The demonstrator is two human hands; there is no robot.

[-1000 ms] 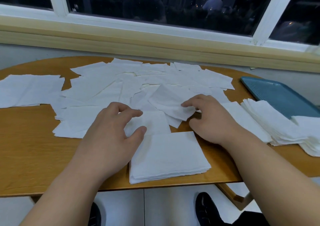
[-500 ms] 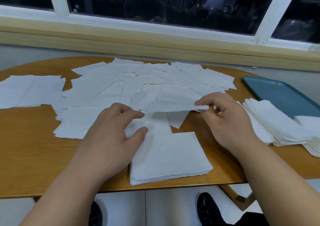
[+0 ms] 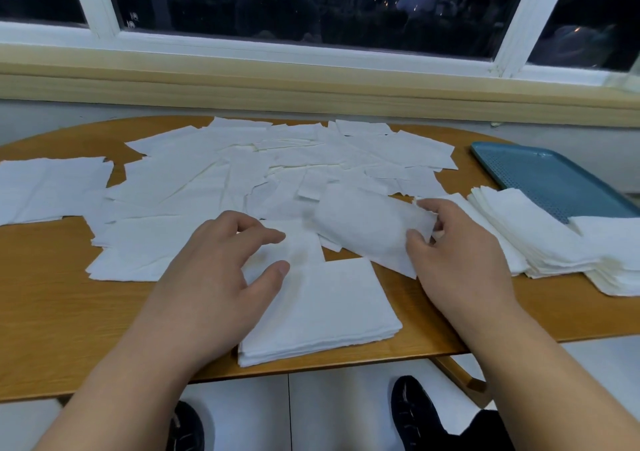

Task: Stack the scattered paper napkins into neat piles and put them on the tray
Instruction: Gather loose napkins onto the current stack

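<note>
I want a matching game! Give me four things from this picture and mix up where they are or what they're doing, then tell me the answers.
Things:
1. tray
2. right hand
3. left hand
4. neat pile

Places or states:
A. near table edge, squared up
B. pinching one napkin, lifted
C. far right, teal
D. fingers spread, holding nothing

Pairs: 1-C, 2-B, 3-D, 4-A

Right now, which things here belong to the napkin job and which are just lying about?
Job: held napkin in right hand; near pile under left hand; scattered napkins; right-side piles; tray.

Not the job: table, window frame, shoes.
</note>
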